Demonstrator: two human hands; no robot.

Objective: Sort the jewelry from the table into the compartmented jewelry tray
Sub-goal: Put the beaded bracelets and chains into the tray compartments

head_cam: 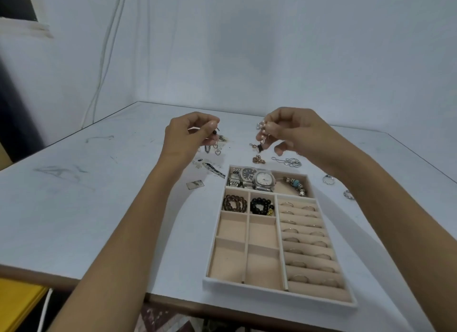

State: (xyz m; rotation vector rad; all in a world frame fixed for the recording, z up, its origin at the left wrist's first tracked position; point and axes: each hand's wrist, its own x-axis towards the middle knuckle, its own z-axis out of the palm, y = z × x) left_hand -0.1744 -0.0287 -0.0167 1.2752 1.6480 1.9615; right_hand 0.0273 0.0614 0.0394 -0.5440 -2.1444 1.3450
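The beige compartmented tray [277, 294] lies near the table's front edge. It holds three watches [252, 178], a charm bracelet [295, 184], a brown bead bracelet [235, 203], a black bead bracelet [262, 206] and several rings [305, 242] in the slotted right column. My left hand [188, 134] is raised behind the tray and pinches a thin piece with a dark bead [214, 133]. My right hand [294, 131] pinches a pearl piece with a small black charm [262, 134]. Several front compartments are bare.
Loose jewelry lies on the white table [99, 208] behind the tray: heart earrings [217, 148], a gold piece [258, 159], a silver chain [288, 162], small cards [195, 184]. Two rings [329, 179] lie right of the tray. A yellow object [17, 304] sits below the table's left front.
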